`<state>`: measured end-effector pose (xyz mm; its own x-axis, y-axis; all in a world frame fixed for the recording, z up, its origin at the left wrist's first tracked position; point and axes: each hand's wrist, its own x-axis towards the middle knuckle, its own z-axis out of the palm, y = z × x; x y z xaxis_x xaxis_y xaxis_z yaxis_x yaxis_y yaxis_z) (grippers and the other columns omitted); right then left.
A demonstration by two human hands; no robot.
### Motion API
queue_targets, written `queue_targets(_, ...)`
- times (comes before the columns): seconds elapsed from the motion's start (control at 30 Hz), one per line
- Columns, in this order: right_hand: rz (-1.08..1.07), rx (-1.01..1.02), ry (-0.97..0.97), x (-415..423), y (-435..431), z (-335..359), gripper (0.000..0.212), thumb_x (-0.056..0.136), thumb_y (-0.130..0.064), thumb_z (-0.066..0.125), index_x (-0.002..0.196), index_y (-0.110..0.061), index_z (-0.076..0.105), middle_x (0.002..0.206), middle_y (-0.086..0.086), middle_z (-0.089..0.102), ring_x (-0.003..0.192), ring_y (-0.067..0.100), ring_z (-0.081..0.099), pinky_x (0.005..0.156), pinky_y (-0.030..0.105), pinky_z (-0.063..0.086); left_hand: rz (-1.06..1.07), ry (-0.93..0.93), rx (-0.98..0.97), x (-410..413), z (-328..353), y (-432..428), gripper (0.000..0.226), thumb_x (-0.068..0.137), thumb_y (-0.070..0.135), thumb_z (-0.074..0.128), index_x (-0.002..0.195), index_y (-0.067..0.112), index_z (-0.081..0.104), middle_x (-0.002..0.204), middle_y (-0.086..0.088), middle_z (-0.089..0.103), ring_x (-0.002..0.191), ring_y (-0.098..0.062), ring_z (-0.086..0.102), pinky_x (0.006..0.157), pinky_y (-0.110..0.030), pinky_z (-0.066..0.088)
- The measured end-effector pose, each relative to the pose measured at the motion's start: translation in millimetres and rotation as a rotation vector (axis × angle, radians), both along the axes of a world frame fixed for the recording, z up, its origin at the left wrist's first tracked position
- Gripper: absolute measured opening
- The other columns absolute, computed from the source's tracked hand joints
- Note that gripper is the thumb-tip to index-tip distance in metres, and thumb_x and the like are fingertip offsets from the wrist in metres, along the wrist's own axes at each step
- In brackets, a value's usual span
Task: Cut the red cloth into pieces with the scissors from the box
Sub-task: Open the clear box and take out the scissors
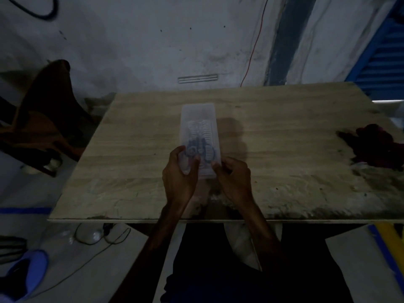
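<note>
The left hand [180, 171] grips the near left corner of a clear plastic box [197, 119], thumb laid over the top and fingers curled round the side. The right hand [234, 178] pinches the box's near right edge with thumb and curled fingers. Inside the box, seen through the plastic, lie the scissors [200, 147] with blue handles toward the person (the blades are blurred and hard to make out). The box stands lengthwise on the pale wood-grain table [131, 149], near its middle. The red cloth [378, 147] lies crumpled at the table's right edge, well apart from the box and both hands. A brown chair [43, 119] stands beside the table on the left, and a blue slipper [28, 274] lies on the floor below it.
</note>
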<state>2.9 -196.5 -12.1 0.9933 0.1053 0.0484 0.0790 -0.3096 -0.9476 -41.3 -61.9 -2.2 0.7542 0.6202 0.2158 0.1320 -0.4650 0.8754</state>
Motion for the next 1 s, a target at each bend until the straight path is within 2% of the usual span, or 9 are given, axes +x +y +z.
queue_targets(0.27,0.012,0.023,0.050,0.8,8.0,-6.4,0.020,0.091,-0.024,0.070,0.109,-0.021,0.078,0.085,-0.018,0.073,0.078,-0.011,0.067,0.072,0.013,0.052,-0.031,0.051,0.006,-1.2,-9.8,7.6,0.047,0.091,0.037,0.074,0.132,0.023,0.056,0.125,-0.002,0.069,0.113,-0.020,0.065,0.085,-0.020,0.044)
queue_targets(0.43,0.030,-0.005,0.049,2.8,4.6,-8.8,0.019,0.091,-0.027,0.069,0.107,-0.022,0.078,0.090,-0.013,0.077,0.083,-0.002,0.071,0.075,0.021,0.055,-0.032,0.026,0.017,-1.6,-9.4,7.2,0.050,0.090,0.036,0.075,0.134,0.021,0.055,0.127,-0.002,0.068,0.110,-0.010,0.062,0.087,-0.020,0.046)
queue_targets(0.57,0.011,0.047,0.007,5.5,-5.8,-6.1,0.018,0.090,-0.014,0.071,0.106,-0.015,0.079,0.095,-0.007,0.077,0.079,-0.005,0.069,0.076,0.022,0.054,-0.049,-0.050,0.000,0.9,-6.6,-0.9,0.051,0.088,0.037,0.077,0.132,0.022,0.057,0.124,0.000,0.069,0.110,-0.014,0.066,0.091,-0.032,0.056)
queue_targets(0.63,0.007,0.131,-0.015,9.7,-17.5,-2.3,0.017,0.091,-0.010,0.070,0.106,-0.012,0.078,0.098,-0.002,0.078,0.082,-0.003,0.070,0.077,0.025,0.057,-0.072,-0.078,-0.010,5.5,2.2,-11.2,0.047,0.088,0.036,0.077,0.129,0.023,0.058,0.120,0.006,0.068,0.105,-0.004,0.064,0.090,-0.022,0.054)
queue_targets(0.7,-0.016,0.181,-0.029,13.6,-32.8,2.4,0.015,0.091,-0.016,0.069,0.102,-0.019,0.078,0.093,0.002,0.079,0.083,0.007,0.071,0.077,0.034,0.060,-0.117,-0.096,-0.008,13.5,10.9,-25.9,0.042,0.090,0.032,0.076,0.127,0.023,0.059,0.114,0.013,0.064,0.100,0.009,0.056,0.083,-0.002,0.043)
queue_targets(0.77,-0.067,0.215,-0.033,17.7,-51.0,8.1,0.013,0.091,-0.018,0.069,0.095,-0.026,0.079,0.088,0.006,0.079,0.077,0.014,0.069,0.072,0.037,0.058,-0.168,-0.103,-0.018,20.9,14.1,-42.6,0.041,0.090,0.030,0.075,0.127,0.023,0.059,0.112,0.018,0.061,0.100,0.012,0.053,0.079,0.006,0.035)
queue_targets(0.87,-0.146,0.199,-0.005,20.8,-80.9,10.5,0.023,0.091,-0.007,0.068,0.089,-0.027,0.077,0.081,0.004,0.078,0.072,0.014,0.067,0.063,0.029,0.056,-0.252,-0.075,-0.042,29.7,4.6,-67.4,0.043,0.090,0.030,0.075,0.129,0.023,0.058,0.114,0.018,0.061,0.102,0.007,0.056,0.082,0.002,0.037)
queue_targets(0.93,-0.175,0.109,0.028,21.1,-97.5,3.7,0.020,0.090,-0.010,0.068,0.090,-0.028,0.078,0.078,-0.006,0.077,0.071,0.012,0.070,0.069,0.035,0.061,-0.297,-0.054,-0.048,33.1,-7.5,-80.8,0.041,0.090,0.027,0.076,0.126,0.023,0.058,0.113,0.020,0.062,0.101,0.006,0.060,0.083,0.001,0.039)
queue_targets(1.0,-0.163,0.063,0.060,20.1,-107.5,-3.5,0.017,0.090,-0.015,0.069,0.091,-0.029,0.079,0.078,-0.009,0.078,0.074,0.011,0.071,0.074,0.039,0.060,-0.326,-0.057,-0.033,33.5,-16.7,-89.0,0.038,0.091,0.025,0.074,0.126,0.024,0.058,0.109,0.027,0.059,0.099,0.017,0.058,0.084,-0.001,0.039)
